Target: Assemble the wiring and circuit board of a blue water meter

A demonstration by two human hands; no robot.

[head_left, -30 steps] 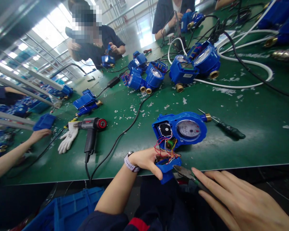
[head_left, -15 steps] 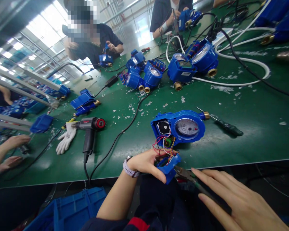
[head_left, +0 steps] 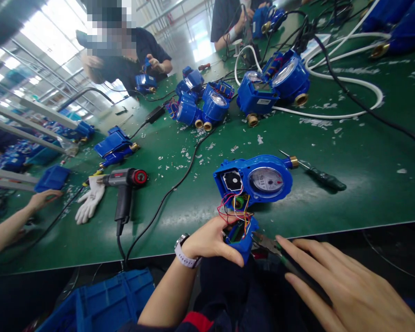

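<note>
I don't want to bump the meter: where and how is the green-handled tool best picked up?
Probably by its thick green handle, coming from the person's right and near side. The handle lies on the table, angled toward that side and clear of the meter, while the thin shaft runs close by the meter's brass fitting.

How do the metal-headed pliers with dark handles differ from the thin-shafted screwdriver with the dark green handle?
The metal-headed, dark-handled pliers are held in the right hand; the thin-shafted, green-handled screwdriver lies on the green table. The pliers have a broad head, the screwdriver one slender shaft. Both have metal working ends and dark handles.
</note>
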